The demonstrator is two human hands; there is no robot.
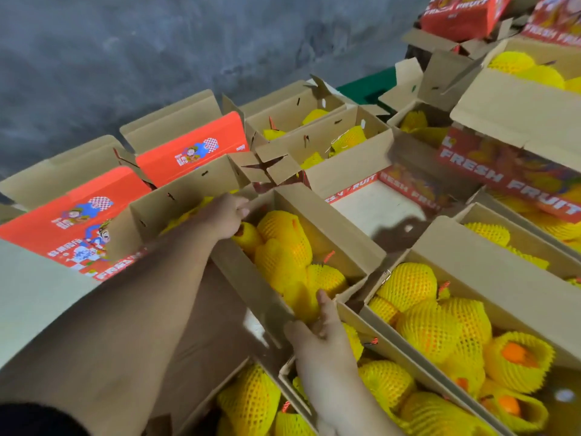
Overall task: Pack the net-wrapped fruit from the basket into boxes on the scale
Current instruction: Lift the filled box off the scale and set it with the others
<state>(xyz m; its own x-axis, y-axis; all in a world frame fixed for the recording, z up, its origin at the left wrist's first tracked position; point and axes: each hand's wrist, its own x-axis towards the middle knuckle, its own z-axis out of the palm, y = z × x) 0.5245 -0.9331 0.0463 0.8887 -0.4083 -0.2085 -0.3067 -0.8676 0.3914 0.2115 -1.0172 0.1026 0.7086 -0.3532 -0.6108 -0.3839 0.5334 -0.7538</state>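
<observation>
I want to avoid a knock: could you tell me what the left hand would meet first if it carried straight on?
The left hand already touches the box's far end wall, so probably that; depth is unclear.

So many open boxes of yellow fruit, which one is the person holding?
The middle box: the left hand grips its far end, the right hand its near end. No hand touches the other boxes.

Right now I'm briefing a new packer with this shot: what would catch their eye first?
Yellow net-wrapped fruit fills open cardboard boxes all around. At centre, the left hand grips the far end of one box and the right hand its near end. Bright red lids stand upper left.
</observation>
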